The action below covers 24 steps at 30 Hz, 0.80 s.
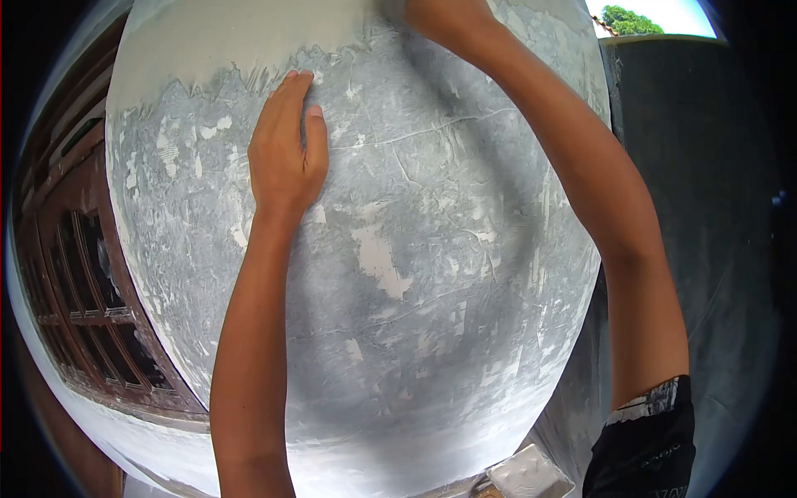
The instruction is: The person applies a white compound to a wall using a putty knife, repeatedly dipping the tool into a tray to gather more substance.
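Note:
A grey wall [432, 274] with pale patches and thin cracks fills the middle of the view. Across its upper left runs a smooth beige coat [224, 41] with a ragged lower edge. My left hand [287, 149] lies flat against the wall just below that edge, fingers stretched upward, thumb a little apart, holding nothing. My right hand [440, 21] is raised to the top edge of the view; its fingers are cut off and blurred, and what they hold, if anything, cannot be made out.
A brown wooden window frame [91, 311] with dark panes stands at the left. Low at the right lies a board or tray [531, 475] with pale paste on it. A dark wall [697, 207] rises at the right, with a tree [631, 21] above it.

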Each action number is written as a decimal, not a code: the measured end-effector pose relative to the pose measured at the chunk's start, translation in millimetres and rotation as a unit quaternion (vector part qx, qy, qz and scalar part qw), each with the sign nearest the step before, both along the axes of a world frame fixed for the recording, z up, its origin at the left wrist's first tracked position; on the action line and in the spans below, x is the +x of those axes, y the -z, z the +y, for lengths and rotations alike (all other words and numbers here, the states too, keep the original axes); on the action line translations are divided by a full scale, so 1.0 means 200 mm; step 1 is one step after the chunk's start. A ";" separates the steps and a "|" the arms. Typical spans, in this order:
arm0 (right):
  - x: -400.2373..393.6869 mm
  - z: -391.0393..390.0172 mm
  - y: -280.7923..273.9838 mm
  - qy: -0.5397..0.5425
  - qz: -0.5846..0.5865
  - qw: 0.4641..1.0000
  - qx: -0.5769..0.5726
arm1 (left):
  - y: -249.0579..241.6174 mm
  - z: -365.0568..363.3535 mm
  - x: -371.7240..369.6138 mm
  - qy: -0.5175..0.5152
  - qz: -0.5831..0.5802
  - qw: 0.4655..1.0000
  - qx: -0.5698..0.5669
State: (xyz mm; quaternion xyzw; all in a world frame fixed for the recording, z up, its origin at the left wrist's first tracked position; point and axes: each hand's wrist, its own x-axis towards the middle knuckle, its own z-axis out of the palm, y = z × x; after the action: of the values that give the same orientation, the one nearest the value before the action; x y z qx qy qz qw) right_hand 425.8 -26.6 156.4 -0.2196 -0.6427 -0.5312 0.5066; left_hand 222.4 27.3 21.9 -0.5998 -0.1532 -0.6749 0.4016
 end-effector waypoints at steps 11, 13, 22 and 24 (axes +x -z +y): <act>-0.04 -0.05 0.25 0.012 -0.049 0.999 -0.004 | 0.00 -0.01 0.00 0.003 0.000 1.000 -0.001; -0.03 0.02 -0.07 -0.039 0.033 0.999 -0.003 | 0.00 -0.01 0.00 0.005 -0.005 1.000 -0.006; -0.05 -0.03 0.43 0.098 -0.075 0.991 -0.052 | 0.00 -0.01 -0.01 0.020 0.001 1.000 0.000; -0.06 -0.05 0.33 0.037 -0.049 0.998 -0.014 | 0.00 -0.01 0.00 0.019 -0.003 1.000 -0.002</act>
State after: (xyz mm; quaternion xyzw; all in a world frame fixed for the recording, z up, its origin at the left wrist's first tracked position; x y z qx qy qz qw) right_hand 414.2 -36.2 89.4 -0.2240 -0.6653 -0.5507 0.4516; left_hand 221.8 25.7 21.0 -0.6017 -0.1443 -0.6837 0.3870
